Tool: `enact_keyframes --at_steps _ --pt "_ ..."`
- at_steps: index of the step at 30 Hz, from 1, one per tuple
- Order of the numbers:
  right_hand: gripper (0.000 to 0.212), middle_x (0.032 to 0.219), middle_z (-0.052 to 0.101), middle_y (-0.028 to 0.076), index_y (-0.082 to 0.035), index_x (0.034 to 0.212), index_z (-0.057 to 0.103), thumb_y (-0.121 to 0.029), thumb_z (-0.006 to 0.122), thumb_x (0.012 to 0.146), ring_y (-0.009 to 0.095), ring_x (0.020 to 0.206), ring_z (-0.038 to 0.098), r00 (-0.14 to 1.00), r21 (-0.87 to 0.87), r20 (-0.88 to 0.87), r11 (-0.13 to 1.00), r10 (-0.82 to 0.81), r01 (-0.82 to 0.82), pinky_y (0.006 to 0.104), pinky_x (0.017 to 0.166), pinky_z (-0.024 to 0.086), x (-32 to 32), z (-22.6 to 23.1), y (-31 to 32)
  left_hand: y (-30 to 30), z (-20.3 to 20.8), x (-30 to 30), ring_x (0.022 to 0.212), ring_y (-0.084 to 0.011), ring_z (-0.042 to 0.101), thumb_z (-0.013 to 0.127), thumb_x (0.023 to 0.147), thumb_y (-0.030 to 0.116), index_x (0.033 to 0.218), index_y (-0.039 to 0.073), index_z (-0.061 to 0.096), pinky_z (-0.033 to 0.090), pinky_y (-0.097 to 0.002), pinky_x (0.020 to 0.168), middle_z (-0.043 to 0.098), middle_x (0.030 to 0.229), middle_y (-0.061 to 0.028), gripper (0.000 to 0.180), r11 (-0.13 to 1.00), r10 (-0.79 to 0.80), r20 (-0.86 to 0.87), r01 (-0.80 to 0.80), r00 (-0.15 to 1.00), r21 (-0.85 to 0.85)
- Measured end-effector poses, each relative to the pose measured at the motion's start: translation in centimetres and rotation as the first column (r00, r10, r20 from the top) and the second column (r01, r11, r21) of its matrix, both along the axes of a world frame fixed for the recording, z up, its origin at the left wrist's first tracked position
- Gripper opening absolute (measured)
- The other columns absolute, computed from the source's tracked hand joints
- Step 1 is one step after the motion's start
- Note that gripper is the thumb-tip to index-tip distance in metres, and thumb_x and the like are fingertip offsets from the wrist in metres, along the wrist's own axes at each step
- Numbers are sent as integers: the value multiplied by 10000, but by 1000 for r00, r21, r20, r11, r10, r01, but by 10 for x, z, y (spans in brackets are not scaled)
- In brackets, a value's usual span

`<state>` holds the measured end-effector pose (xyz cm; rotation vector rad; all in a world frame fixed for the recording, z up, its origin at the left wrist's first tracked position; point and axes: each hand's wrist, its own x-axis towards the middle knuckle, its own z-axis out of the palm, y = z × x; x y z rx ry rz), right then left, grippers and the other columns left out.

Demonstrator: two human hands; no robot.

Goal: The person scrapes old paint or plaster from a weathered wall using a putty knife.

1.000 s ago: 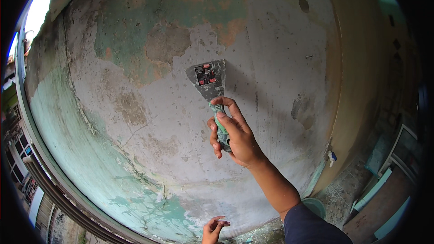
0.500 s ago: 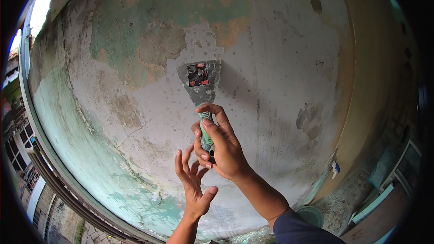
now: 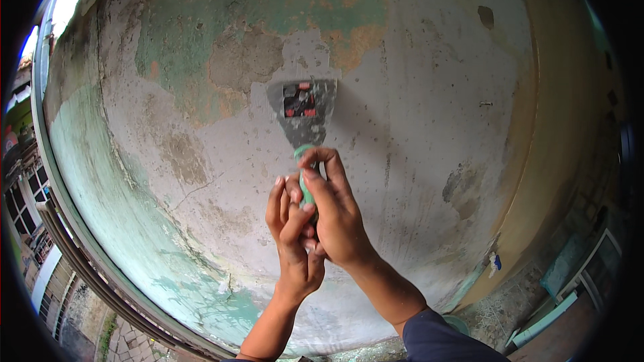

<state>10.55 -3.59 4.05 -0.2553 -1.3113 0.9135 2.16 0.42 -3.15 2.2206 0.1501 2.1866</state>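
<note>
A wide putty knife points upward, its flared metal blade against or very near the wall; a dark sticker with red marks covers part of the blade. My right hand is closed round the green handle, thumb and forefinger near the blade. From the lower left my left hand has its fingers curled round the handle's lower part, against the right hand's fingers. Most of the handle is hidden by the fingers. Around the blade, pale grey surface meets patches of peeling green and orange paint.
A nail sticks out of the wall at right. Metal pipes run along the left side. A greenish round container stands low at right, near framed panels. A blue and white object sits by the wall's lower right corner.
My left hand has come up from below with open fingers and closed on the handle's lower part. The putty knife has shifted slightly upward in view, still in my right hand.
</note>
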Motion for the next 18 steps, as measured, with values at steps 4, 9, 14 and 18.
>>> enact_keyframes --at_steps 4,9,14,18 --pt "140 865 476 12 -116 1163 414 -194 375 1054 22 601 425 979 -47 -110 983 174 -180 156 445 344 1 -13 -15 4 -12 3 1408 -510 238 510 973 485 1235 115 485 260 -628 1118 225 1508 -244 454 986 61 54 -69 997 155" --pt "146 869 494 8 -142 1186 404 -197 381 1053 34 611 465 994 -45 -82 996 70 -74 162 433 347 10 -6 -6 11 13 5 1390 -518 274 575 947 453 1180 122 490 270 -620 1115 412 1431 -201 415 973 23 -65 -8 998 229" --pt "133 864 519 7 -157 1176 408 -190 396 1048 34 600 478 986 -65 -105 989 128 -135 171 389 335 14 7 -13 10 19 15 1382 -482 288 553 951 465 1160 134 487 293 -589 1106 433 1401 -189 397 973 3 12 -6 1000 232" --pt "143 873 526 7 -173 1184 402 -185 414 1043 38 573 487 981 -52 -103 984 164 -170 179 339 321 18 3 -9 10 15 21 1376 -471 295 531 959 481 1160 140 483 295 -587 1101 430 1388 -189 400 977 6 24 -11 1000 214"
